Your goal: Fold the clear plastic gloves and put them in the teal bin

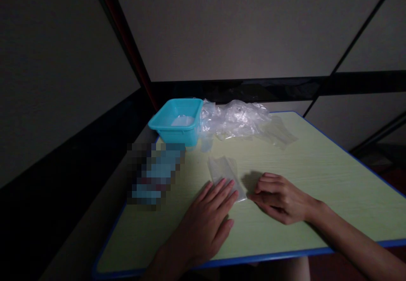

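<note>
A small clear plastic bag (223, 169) lies flat on the table in front of me. My left hand (209, 213) rests palm down over its near left part, fingers stretched and slightly spread, hiding some of it. To the right, my right hand (279, 198) is closed with curled fingers. Its fingertips meet the bag's near right corner and appear to pinch it, though the fingers partly cover the contact.
A turquoise plastic basin (179, 136) with something whitish inside stands at the far left of the pale, blue-edged table (317, 158). Beside it is a heap of crumpled clear plastic bags (239, 118). A blurred-out bluish object (158, 173) lies at the left edge. Wall panels close off the back.
</note>
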`<state>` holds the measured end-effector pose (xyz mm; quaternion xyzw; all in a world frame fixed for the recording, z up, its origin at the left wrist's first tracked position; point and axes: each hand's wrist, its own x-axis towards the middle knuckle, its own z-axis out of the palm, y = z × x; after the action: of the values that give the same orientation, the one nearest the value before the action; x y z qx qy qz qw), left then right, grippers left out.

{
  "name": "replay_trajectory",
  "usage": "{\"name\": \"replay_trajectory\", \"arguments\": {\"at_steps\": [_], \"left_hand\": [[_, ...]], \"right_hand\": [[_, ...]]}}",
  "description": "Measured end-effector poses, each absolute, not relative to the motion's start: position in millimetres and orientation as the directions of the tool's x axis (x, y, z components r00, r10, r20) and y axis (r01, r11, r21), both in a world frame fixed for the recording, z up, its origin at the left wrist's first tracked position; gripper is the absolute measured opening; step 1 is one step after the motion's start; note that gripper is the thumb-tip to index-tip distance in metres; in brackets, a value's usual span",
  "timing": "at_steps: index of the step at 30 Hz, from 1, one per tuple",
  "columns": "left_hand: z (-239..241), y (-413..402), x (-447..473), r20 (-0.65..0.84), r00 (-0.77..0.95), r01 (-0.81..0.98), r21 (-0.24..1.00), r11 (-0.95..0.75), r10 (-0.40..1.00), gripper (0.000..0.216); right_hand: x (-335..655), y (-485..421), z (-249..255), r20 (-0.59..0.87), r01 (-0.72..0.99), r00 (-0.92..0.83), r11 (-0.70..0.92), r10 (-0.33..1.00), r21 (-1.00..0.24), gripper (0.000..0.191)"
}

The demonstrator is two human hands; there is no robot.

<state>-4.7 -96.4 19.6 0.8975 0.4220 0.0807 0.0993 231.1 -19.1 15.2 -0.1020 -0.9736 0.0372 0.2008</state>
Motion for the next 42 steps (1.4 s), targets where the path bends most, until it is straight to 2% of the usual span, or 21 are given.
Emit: {"name": "replay_trajectory", "arguments": {"at_steps": [13, 19, 24, 32, 42], "left_hand": [[17, -95, -3, 0.061, 0.629, 0.746, 0.235, -0.623, 0.775, 0.056], [15, -96, -5, 0.036, 0.632, 0.748, 0.233, -0.622, 0.774, 0.057], [15, -96, -4, 0.047, 0.627, 0.751, 0.233, -0.619, 0.778, 0.057], [17, -95, -3, 0.033, 0.628, 0.753, 0.227, -0.618, 0.777, 0.056], [15, -88, -20, 0.007, 0.557, 0.823, 0.13, -0.553, 0.831, 0.054]], "right_hand": [[230, -20, 15, 0.329, 0.197, -0.916, 0.971, 0.231, -0.133, 0.026], [231, -20, 15, 0.386, 0.181, -0.892, 0.968, 0.236, -0.176, 0.027], [230, -19, 15, 0.38, 0.166, -0.896, 0.967, 0.23, -0.194, 0.031], [228, -19, 17, 0.299, 0.211, -0.916, 0.954, 0.269, -0.211, 0.027], [227, -19, 16, 0.29, 0.21, -0.914, 0.942, 0.285, -0.264, 0.028]]}}
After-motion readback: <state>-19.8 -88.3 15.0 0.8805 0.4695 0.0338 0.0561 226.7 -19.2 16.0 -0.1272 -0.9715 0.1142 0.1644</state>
